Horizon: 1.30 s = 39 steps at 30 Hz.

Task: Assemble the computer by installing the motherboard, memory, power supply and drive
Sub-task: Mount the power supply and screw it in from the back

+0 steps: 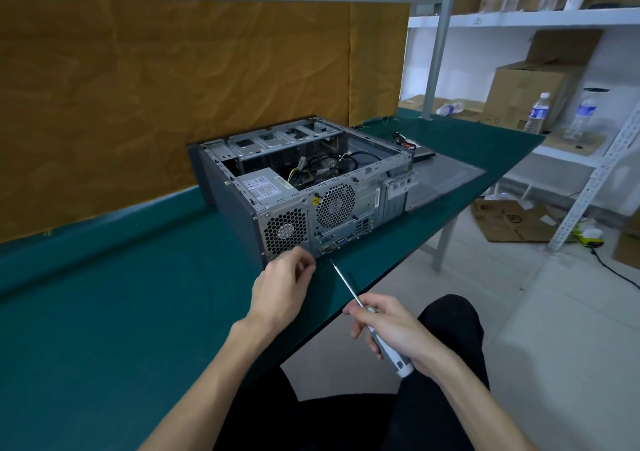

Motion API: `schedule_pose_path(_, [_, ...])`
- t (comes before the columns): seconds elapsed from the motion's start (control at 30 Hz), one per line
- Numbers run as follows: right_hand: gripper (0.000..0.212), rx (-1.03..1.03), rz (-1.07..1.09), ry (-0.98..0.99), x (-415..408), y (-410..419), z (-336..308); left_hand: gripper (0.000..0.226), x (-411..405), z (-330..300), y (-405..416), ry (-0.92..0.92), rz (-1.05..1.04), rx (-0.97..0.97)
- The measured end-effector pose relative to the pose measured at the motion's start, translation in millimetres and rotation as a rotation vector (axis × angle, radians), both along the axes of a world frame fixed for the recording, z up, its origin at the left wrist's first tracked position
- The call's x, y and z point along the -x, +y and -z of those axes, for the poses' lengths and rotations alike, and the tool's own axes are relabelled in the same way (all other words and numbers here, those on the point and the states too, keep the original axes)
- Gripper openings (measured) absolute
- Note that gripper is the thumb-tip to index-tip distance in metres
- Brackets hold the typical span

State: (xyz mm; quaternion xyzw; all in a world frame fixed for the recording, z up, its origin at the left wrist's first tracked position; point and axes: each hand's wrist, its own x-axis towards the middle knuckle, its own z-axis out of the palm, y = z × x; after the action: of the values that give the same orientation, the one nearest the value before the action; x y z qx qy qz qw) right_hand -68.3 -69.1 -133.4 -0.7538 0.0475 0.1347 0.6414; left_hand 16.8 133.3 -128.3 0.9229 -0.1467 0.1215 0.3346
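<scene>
An open grey computer case (pixel 221 180) lies on its side on the green table (pixel 104 312), rear panel toward me. Inside sit the power supply (pixel 265 184) with its white label, black and yellow cables (pixel 311 168) and empty drive bays (pixel 277 138). My left hand (pixel 282 286) hovers just below the rear panel's lower corner, by the power supply's fan grille (pixel 285 230), fingers curled together as if pinching something too small to see. My right hand (pixel 388 326) grips a grey-handled screwdriver (pixel 346 289), tip pointing up toward the case's rear ports.
The case's side panel (pixel 446 180) lies flat on the table right of the case, with a dark drive and cables (pixel 420 150) behind it. Brown paper covers the wall behind. White shelves at right hold cardboard boxes (pixel 530 93) and water bottles (pixel 536 112). The table's edge runs diagonally past my knees.
</scene>
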Motion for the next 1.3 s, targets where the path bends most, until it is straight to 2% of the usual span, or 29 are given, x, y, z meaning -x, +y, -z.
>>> schedule_pose_path(0.1, [0.021, 0.006, -0.051, -0.051, 2.2, 3.1, -5.5, 0.008, 8.3, 3.7, 3.7, 0.166, 0.111, 0.442])
schedule_pose_path(0.17, [0.023, -0.003, -0.070, -0.085, 3.0, 5.6, -8.4, 0.007, 11.1, 4.9, 3.6, 0.241, 0.128, 0.668])
schedule_pose_path(0.3, [0.025, 0.037, -0.094, -0.141, 2.4, 6.5, -9.2, 0.013, 13.4, 10.2, 7.9, 0.350, 0.081, 0.941])
schedule_pose_path(0.4, [0.024, 0.060, -0.101, -0.158, 1.4, 5.5, -4.8, 0.013, 13.1, 10.2, 13.9, 0.407, 0.107, 1.049])
schedule_pose_path(0.8, [0.021, 0.147, -0.134, -0.215, -4.3, -0.1, 4.0, 0.016, 18.2, 6.2, 14.3, 0.400, 0.182, 0.830])
schedule_pose_path(1.07, [0.021, 0.267, -0.153, -0.247, -5.6, -4.3, -3.3, 0.020, 18.5, 6.7, 15.1, 0.387, 0.176, 0.789])
schedule_pose_path(1.17, [0.021, 0.411, -0.138, -0.279, -4.1, -7.0, -8.6, 0.020, 17.5, 7.3, 14.0, 0.376, 0.161, 0.776])
schedule_pose_path(1.3, [0.026, 0.756, -0.118, -0.373, 2.2, -9.8, -15.7, 0.020, 16.2, 8.7, 11.5, 0.374, 0.173, 0.772])
